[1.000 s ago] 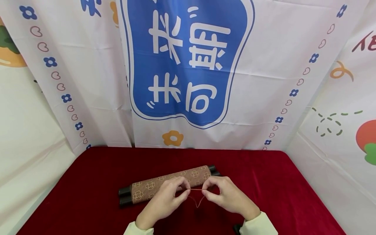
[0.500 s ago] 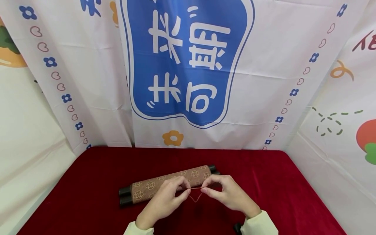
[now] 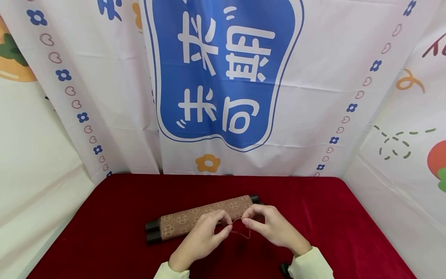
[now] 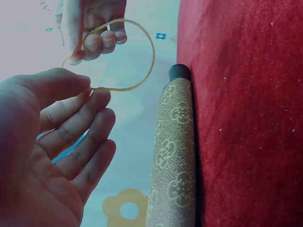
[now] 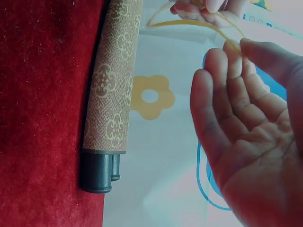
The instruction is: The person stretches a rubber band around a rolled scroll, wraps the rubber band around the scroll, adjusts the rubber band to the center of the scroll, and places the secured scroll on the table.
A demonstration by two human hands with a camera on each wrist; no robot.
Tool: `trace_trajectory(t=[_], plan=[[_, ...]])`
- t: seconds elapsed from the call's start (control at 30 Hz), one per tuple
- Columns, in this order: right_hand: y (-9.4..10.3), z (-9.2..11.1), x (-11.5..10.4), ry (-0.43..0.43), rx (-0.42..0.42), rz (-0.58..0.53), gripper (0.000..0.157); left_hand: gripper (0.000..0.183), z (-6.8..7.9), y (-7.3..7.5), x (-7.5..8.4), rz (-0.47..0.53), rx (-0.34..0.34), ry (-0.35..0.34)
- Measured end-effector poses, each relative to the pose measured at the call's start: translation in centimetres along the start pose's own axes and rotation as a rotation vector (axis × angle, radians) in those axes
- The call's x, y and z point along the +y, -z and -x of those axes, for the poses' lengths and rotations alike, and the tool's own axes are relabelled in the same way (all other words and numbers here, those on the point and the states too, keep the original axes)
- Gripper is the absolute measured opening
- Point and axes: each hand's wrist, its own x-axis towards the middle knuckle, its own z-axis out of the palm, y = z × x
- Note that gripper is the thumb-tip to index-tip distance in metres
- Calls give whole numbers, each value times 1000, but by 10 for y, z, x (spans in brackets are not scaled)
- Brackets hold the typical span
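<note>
A thin yellow-orange rubber band (image 4: 153, 52) forms a loop between both hands, above the table. In the head view my left hand (image 3: 205, 235) pinches one side of it between thumb and fingertips. Opposite, my right hand (image 3: 277, 229) pinches the other side with thumb and index finger, its other fingers loosely bent in the right wrist view. Slack in the band (image 5: 189, 21) lets it bow out. Just behind the hands lies a rolled scroll (image 3: 189, 220), brown with a pale flower pattern and black roller ends, lying slantwise. The left hand covers part of its front side.
Dark red velvet cloth (image 3: 132, 201) covers the table. A small black object (image 3: 284, 269) lies by the right sleeve, partly hidden. White printed curtains (image 3: 313, 128) stand at the back and both sides.
The rubber band's upper strand, straight between the hands before, now curves slackly, and its hanging part has shifted right. Both hands still pinch it. The head view has shifted slightly; the scroll stays put.
</note>
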Motion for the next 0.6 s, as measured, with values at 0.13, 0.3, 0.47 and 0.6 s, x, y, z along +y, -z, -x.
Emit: trace_trajectory(t=[0.13, 0.3, 0.47, 0.6], plan=[[1, -2, -2, -47, -34, 2, 10, 6, -1, -2, -1, -19, 4, -1], [1, -4, -6, -102, -52, -14, 17, 5, -2, -4, -2, -31, -7, -14], [3, -1, -9, -133, -50, 34, 20, 6, -2, -5, -4, -51, -23, -29], [8, 1, -10, -138, -32, 163, 17, 5, -3, 0, -5, -101, -69, -3]])
